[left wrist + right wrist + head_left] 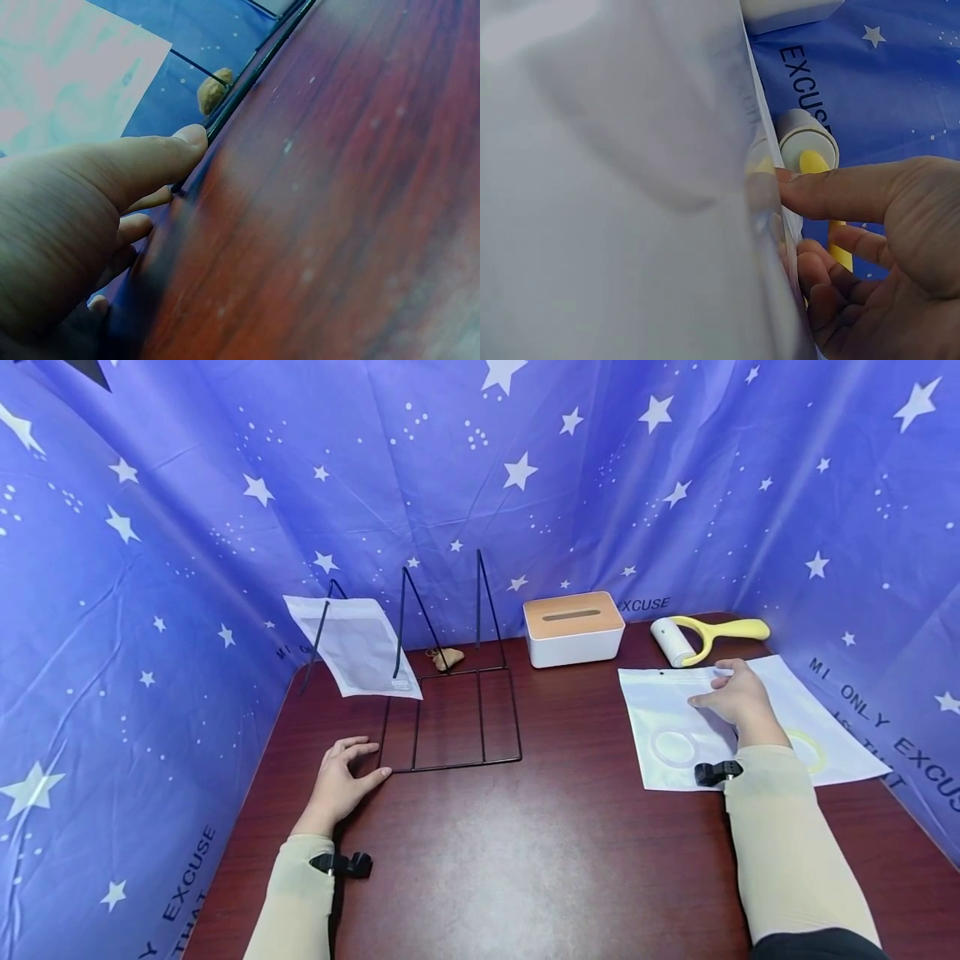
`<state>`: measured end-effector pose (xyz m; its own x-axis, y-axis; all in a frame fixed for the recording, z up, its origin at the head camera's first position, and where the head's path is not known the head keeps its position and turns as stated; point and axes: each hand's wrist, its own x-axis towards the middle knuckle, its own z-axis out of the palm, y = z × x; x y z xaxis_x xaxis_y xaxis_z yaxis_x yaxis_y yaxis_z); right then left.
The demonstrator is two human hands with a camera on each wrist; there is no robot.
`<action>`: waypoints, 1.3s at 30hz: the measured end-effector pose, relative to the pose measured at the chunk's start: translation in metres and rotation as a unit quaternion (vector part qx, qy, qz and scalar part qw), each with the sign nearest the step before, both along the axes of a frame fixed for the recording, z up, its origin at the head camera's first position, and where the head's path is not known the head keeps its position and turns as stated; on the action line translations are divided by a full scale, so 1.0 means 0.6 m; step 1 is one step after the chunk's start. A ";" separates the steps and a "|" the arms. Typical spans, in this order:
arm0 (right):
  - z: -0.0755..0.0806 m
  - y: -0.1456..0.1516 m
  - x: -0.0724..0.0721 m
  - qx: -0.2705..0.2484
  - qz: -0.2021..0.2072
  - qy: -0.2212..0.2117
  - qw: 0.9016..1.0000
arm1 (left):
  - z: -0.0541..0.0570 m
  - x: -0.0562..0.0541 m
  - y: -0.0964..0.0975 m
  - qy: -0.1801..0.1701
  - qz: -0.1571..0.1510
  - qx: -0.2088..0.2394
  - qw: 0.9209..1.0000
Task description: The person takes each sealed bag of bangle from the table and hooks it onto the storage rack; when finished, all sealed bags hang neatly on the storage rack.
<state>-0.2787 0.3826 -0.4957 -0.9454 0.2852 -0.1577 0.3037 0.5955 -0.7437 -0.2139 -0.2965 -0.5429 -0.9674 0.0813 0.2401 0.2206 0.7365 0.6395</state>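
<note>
A black wire rack [482, 718] with upright triangular dividers stands on the table. At its front left corner my left hand [341, 785] pinches the thin base wire, thumb in front and fingers on the left side. A white zip bag [352, 643] leans on the rack's left divider. Over on the right, my right hand [742, 702] pinches the top edge of a translucent zip bag [645, 702] between thumb and fingers. A pale ring [673, 749] shows through that bag. Beside it lies another white bag [795, 693] with a yellow ring [808, 750], partly hidden by my forearm.
A white tissue box [573, 639] with a wooden lid stands at the back. A lint roller with a yellow handle [738, 628] lies behind the right bags. Behind the rack sits a small tan object [448, 659]. Starry blue curtains [450, 468] border the table.
</note>
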 end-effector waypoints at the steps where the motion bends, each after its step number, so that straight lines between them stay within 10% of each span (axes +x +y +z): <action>1: 0.000 0.000 0.000 0.004 0.004 0.002 1.000 | 0.000 0.001 0.000 0.000 0.000 0.000 1.000; 20: -0.007 0.007 -0.006 0.008 0.037 0.012 0.999 | 0.006 0.003 0.003 -0.017 -0.002 0.003 1.000; 39: 0.044 0.022 -0.034 0.047 0.092 -0.027 0.994 | 0.005 0.003 0.000 -0.011 -0.002 0.006 1.000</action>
<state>-0.2990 0.3956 -0.4691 -0.9738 0.1240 -0.1907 0.2212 0.7109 -0.6676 -0.2120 -0.2966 -0.5399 -0.9719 0.0831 0.2204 0.2103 0.7275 0.6530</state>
